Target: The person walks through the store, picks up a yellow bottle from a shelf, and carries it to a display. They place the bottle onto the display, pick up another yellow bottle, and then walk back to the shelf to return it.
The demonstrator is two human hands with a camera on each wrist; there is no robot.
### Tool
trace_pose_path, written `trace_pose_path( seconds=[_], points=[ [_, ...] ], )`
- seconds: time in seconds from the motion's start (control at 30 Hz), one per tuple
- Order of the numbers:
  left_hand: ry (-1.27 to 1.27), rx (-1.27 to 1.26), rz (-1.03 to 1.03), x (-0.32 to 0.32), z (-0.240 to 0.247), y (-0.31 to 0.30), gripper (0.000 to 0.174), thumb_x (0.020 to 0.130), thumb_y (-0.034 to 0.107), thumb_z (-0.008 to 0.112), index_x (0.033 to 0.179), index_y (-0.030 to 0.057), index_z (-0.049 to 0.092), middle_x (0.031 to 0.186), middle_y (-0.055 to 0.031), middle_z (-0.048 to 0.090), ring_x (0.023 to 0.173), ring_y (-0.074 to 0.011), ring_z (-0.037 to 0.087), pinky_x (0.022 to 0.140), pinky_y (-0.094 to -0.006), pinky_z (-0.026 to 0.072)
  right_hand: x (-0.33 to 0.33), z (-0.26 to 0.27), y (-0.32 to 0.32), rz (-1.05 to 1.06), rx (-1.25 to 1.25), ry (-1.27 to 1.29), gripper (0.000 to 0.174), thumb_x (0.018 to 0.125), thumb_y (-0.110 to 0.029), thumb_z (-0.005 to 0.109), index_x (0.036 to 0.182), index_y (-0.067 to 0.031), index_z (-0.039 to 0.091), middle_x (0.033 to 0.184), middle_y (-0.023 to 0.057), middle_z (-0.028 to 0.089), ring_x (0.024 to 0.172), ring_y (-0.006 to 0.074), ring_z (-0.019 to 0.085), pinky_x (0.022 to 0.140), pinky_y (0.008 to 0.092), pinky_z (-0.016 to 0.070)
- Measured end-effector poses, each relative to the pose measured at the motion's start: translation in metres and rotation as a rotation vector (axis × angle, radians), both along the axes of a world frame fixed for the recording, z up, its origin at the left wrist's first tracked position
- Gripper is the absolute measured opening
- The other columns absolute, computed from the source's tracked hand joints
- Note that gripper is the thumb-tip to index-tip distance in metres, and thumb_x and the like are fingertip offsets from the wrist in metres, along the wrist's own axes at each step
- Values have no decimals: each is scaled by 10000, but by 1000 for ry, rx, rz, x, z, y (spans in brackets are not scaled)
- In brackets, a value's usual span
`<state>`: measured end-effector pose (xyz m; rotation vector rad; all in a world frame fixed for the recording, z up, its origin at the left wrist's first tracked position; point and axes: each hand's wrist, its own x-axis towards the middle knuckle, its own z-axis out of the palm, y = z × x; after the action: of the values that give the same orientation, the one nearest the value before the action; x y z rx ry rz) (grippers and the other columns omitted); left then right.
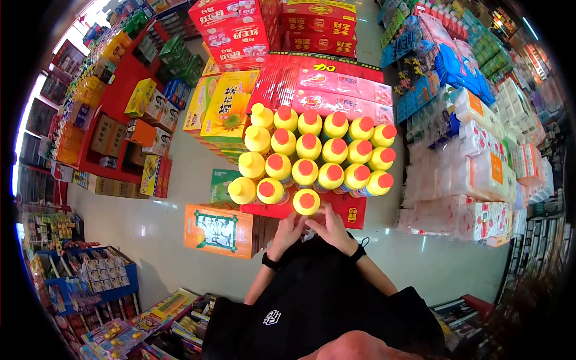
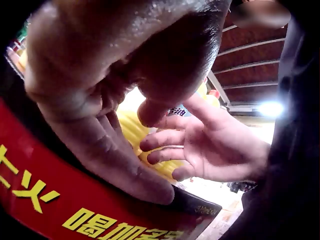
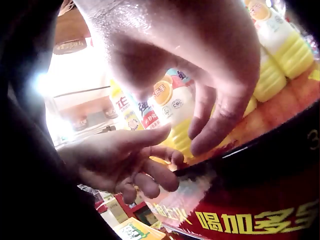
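Note:
One yellow bottle [image 1: 306, 202] with a red cap stands in front of rows of similar bottles [image 1: 305, 171], some with yellow caps, on red cartons. My left hand [image 1: 290, 229] is close to its near left side, and my right hand [image 1: 329, 224] is close to its near right side. In the right wrist view, the label of the bottle [image 3: 177, 107] shows between the hands, with the fingers of the right hand [image 3: 215, 80] loosely bent beside it. The left wrist view has the right hand [image 2: 220, 142] with its fingers spread; nothing is gripped in either hand.
Pink packs [image 1: 345, 87] and stacked red boxes [image 1: 231, 33] are behind the bottles. Yellow cartons [image 1: 230, 102] stand left of them, and an orange box [image 1: 219, 231] is at the near left. Wrapped paper packs [image 1: 474, 174] fill the right side.

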<state>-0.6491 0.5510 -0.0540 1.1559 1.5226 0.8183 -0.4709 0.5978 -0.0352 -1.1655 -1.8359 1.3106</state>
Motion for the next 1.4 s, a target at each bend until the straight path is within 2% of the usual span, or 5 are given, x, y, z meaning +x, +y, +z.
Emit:
trace_pose_path(
  seconds=[0.23,0.53,0.73,1.07,1.4],
  points=[
    [-92,-30,-48,-9,-8,-1,278,1088,194,462,1274,8,550,915,-137,752,782,-198,753,605,-307,622,5,-33,2,21,-14,4,225,1037,-169,507,1196,-20,447,1057,168,696,958,379,690,801,435,549],
    [-327,-154,-19,-10,-15,-2,253,1088,162,482,1306,35,479,1002,-157,735,866,-231,753,634,-325,629,5,-26,7,128,133,-73,555,852,-36,588,1389,-61,446,1248,180,613,1039,331,644,813,434,558],
    [-316,-129,-16,-9,-27,-3,256,1068,140,530,1285,14,482,962,-162,747,839,-208,751,622,-295,607,7,-15,8,147,145,-132,773,822,40,582,1547,-109,358,1091,166,583,928,311,650,701,354,562],
    [-267,-31,-29,-9,-40,-8,285,1062,187,562,1302,48,498,955,-120,751,843,-172,740,676,-288,600,15,-23,-25,88,210,47,557,912,19,564,1455,-59,464,1463,168,482,1124,289,646,951,384,545],
    [-254,-4,98,2,-30,-17,375,1049,261,602,1362,87,489,973,-123,749,843,-139,699,680,-254,542,97,-36,-127,-80,151,-20,438,928,-38,579,1365,-40,539,1394,212,540,1230,398,561,1037,423,473]
  ],
)
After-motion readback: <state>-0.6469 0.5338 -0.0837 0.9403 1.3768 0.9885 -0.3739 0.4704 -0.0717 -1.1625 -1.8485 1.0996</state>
